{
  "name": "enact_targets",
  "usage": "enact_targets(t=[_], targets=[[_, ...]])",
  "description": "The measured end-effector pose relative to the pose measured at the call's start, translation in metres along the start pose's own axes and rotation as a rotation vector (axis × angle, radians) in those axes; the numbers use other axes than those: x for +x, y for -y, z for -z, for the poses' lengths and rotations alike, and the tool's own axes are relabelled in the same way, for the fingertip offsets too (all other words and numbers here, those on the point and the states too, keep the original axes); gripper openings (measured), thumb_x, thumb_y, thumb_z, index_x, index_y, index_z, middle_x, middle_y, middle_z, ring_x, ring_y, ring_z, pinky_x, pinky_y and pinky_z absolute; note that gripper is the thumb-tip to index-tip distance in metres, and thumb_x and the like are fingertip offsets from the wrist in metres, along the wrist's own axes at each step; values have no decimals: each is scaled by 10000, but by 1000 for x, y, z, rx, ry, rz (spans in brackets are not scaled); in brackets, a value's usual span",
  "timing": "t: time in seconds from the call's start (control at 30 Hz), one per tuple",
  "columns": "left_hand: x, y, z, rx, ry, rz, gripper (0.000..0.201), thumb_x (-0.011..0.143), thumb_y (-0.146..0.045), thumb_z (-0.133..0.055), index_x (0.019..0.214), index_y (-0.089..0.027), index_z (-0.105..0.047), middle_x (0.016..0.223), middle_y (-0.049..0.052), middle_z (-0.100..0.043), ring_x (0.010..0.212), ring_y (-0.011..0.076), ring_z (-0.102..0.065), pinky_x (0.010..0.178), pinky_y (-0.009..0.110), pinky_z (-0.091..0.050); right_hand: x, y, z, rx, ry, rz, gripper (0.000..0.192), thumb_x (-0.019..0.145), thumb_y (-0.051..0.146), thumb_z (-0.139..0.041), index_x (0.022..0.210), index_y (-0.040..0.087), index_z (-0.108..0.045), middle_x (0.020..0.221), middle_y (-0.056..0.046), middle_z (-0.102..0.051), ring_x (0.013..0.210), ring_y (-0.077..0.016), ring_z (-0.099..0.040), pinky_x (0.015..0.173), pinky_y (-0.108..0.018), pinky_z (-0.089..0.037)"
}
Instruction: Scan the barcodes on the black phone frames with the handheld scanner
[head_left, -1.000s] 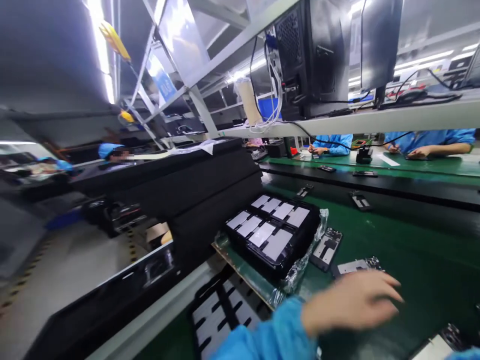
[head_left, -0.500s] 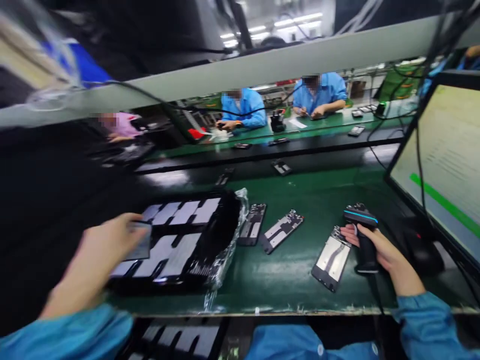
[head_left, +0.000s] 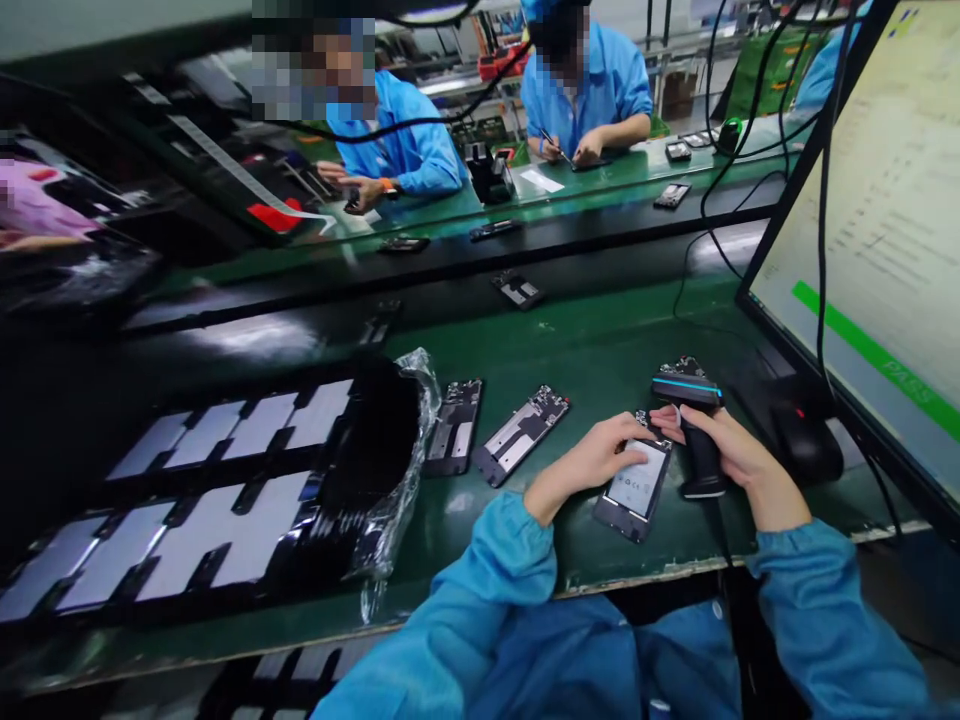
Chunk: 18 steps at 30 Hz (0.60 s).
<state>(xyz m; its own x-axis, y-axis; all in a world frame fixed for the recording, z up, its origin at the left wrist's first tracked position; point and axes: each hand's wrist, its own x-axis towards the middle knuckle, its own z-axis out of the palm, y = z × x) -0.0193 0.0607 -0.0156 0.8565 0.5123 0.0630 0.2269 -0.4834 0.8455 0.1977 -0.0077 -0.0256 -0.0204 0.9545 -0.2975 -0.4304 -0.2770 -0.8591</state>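
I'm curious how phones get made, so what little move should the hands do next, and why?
Maybe press down gently with the left hand: it seems to rest on the labelled battery, which lies in the phone frame, while the right hand holds the scanner.

1. My left hand (head_left: 596,455) is on a phone chassis (head_left: 626,518).
2. Two more lie left, then the battery tray (head_left: 375,430).
3. To the right: barcode scanner (head_left: 703,462) in my right hand (head_left: 739,452), mouse (head_left: 811,435), then monitor (head_left: 892,230).

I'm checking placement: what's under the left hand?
Under the left hand is a phone frame with a pale printed panel; whatever the hand covers cannot be seen.
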Motion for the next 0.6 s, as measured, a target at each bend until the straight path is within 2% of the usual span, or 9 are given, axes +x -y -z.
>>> enact_targets(t=[0.1,0.17,0.27,0.33,0.37,0.43,0.47,0.53,0.6], targets=[[-3,-9,6,171,31,-34,315,907,-356,-571,1172,-211,-660,1188,117,-584,1171,253,-532,1041,395,-425,4,2,-2,-30,-4,-9,282,858,355,-660,1050,151,-686,1166,-117,-710,1130,-253,-643,1068,-379,-488],[-8,-11,5,301,52,-43,344,910,-352,-560,1228,-238,-624,1374,119,-483,1368,292,-357,1137,455,-327,2,4,-4,-63,-21,-3,283,846,369,-669,1042,166,-692,1157,-102,-716,1141,-250,-636,1095,-399,-459],[-24,-10,-7,449,25,24,559,920,-331,-533,1448,-245,-372,1565,118,-256,1483,315,-91,1195,531,-183,-20,1,-9,-90,-115,63,329,792,376,-723,1068,201,-688,1154,-80,-719,1172,-254,-615,1116,-424,-434],[-40,-11,-22,480,-63,135,698,920,-297,-514,1517,-203,-164,1592,152,-181,1487,331,-32,1194,571,-140,-46,-10,-14,-115,-220,96,412,749,388,-758,1125,248,-664,1220,-67,-686,1201,-274,-593,1092,-468,-459],[-49,-13,-32,456,-97,181,728,916,-267,-504,1521,-177,-110,1595,170,-159,1486,337,-21,1193,578,-133,-61,-18,-19,-153,-279,95,453,728,399,-774,1147,276,-653,1258,-59,-665,1209,-286,-584,1078,-499,-467],[-63,-19,-52,316,-146,231,728,899,-194,-475,1514,-142,-88,1595,190,-146,1485,331,-60,1197,553,-159,-85,-35,-30,-279,-394,92,515,690,406,-802,1170,316,-640,1277,-43,-651,1231,-285,-563,1125,-526,-401],[-67,-22,-61,209,-195,254,718,890,-176,-469,1507,-138,-102,1584,197,-181,1478,321,-135,1192,526,-205,-93,-43,-36,-314,-409,103,523,689,409,-800,1177,318,-638,1277,-43,-650,1242,-283,-551,1148,-530,-362],[-68,-25,-73,-32,-341,305,694,884,-195,-491,1485,-150,-146,1517,196,-334,1403,295,-342,1140,472,-329,-99,-55,-49,-296,-392,139,519,712,413,-778,1197,303,-628,1262,-46,-661,1254,-278,-540,1164,-527,-324],[-61,-23,-74,-222,-465,336,604,885,-232,-516,1430,-172,-264,1389,159,-501,1272,265,-500,1065,427,-411,-99,-58,-58,-208,-359,189,487,738,418,-749,1191,281,-633,1223,-50,-687,1234,-283,-559,1134,-523,-361]])
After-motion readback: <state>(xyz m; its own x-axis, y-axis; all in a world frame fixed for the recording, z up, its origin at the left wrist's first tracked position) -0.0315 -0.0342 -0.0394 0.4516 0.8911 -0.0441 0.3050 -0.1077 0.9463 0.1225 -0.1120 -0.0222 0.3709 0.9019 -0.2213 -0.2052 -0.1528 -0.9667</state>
